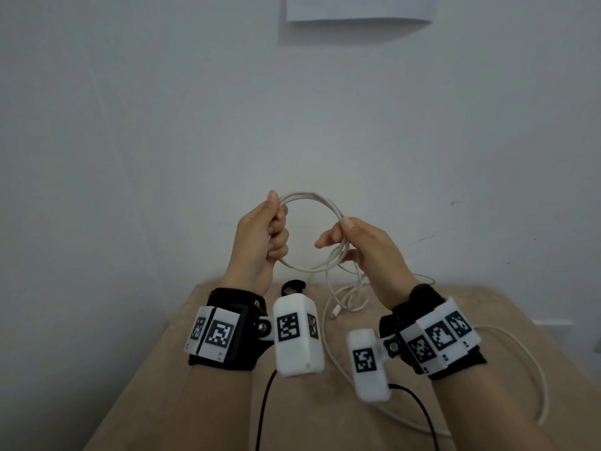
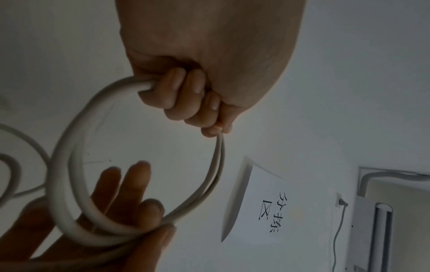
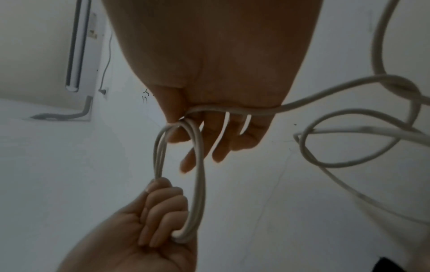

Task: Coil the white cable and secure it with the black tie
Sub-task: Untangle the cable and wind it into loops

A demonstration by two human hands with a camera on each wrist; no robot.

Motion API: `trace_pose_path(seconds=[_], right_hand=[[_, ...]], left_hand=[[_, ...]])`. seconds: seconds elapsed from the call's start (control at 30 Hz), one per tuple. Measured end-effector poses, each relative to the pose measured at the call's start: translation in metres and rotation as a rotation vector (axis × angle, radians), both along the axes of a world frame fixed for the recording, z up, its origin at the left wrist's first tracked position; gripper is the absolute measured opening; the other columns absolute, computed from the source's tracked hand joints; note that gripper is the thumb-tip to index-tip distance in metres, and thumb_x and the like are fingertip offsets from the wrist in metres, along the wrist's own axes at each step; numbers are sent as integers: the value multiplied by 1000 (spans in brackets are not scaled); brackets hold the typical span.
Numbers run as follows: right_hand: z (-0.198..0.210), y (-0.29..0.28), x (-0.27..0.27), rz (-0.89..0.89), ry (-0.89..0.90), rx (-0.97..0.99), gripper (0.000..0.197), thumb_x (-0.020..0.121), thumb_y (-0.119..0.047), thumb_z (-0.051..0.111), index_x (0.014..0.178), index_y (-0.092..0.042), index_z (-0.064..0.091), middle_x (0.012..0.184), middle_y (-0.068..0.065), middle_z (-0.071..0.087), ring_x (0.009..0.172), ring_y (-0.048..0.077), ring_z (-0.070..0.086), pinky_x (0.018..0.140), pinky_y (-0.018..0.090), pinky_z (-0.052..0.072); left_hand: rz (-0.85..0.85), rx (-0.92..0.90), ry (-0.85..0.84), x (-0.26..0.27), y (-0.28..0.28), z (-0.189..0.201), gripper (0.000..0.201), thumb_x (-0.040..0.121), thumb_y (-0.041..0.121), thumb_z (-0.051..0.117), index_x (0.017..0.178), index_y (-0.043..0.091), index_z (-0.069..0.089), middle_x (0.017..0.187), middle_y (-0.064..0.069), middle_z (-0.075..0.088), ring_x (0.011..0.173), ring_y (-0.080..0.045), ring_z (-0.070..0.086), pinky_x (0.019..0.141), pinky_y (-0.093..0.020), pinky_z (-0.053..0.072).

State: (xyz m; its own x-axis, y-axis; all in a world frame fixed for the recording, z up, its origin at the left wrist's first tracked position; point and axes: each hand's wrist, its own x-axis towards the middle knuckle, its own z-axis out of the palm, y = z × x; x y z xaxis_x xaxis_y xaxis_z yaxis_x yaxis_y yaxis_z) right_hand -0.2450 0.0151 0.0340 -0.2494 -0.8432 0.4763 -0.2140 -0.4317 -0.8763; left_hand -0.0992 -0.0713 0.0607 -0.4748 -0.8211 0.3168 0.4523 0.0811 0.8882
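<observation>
The white cable (image 1: 309,193) is partly wound into a round coil held up in front of the wall, above the table. My left hand (image 1: 276,236) grips the coil's left side in a fist, with fingers (image 2: 186,95) curled round the coil (image 2: 65,184). My right hand (image 1: 344,239) pinches the coil's right side under its thumb, fingers (image 3: 209,143) straight, and the loose strand crosses its palm. The uncoiled part (image 1: 348,301) hangs onto the table, ending in a connector (image 1: 333,315). The black tie (image 1: 297,283) lies on the table below my left hand, partly hidden.
A tan table (image 1: 309,418) stands against a white wall. More white cable (image 1: 520,346) loops off the table's right side. Black leads (image 1: 263,402) run from the wrist cameras. A paper sheet (image 1: 357,8) hangs on the wall above.
</observation>
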Motion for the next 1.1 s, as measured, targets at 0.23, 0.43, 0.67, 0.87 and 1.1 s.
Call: trace_pose_path(seconds=[0.23,0.43,0.67,0.87,1.1], right_hand=[[-4,-5,-7,49,-198,-45,34,102,-17,35,76,-11,56,53,-8,46,60,14,52,71,27,44],[0,-2,-7,123,-386,-99,32,101,-14,36,82,-4,60,52,-5,39,54,13,45,70,28,47],[1,-1,-8,217,-524,-108,28,100,-14,39,81,-3,56,52,-5,30,47,9,33,53,25,48],[0,-1,-11,129,-445,-60,30,101,-14,39,77,-4,55,51,-7,28,45,9,29,48,22,41],[-2,5,-19,131,-272,105,31,100,-15,41,74,-5,55,51,-6,27,46,9,26,47,20,39]], left_hand=[[-75,32,-41,-1,-3,-5,37,101,34,42,69,16,45,50,9,27,38,-3,22,39,-16,23],[-142,40,-34,-2,0,-5,36,101,34,41,70,15,44,50,10,27,37,-2,20,41,-17,17],[-205,33,-48,0,-1,-8,35,101,33,40,72,13,46,51,9,26,37,-2,22,40,-16,27],[-255,17,-114,1,-7,-16,33,101,30,39,76,12,49,51,7,32,42,-8,33,54,-23,45],[-316,-42,-303,9,-10,-18,39,98,34,39,84,3,60,53,2,40,47,-15,45,61,-30,50]])
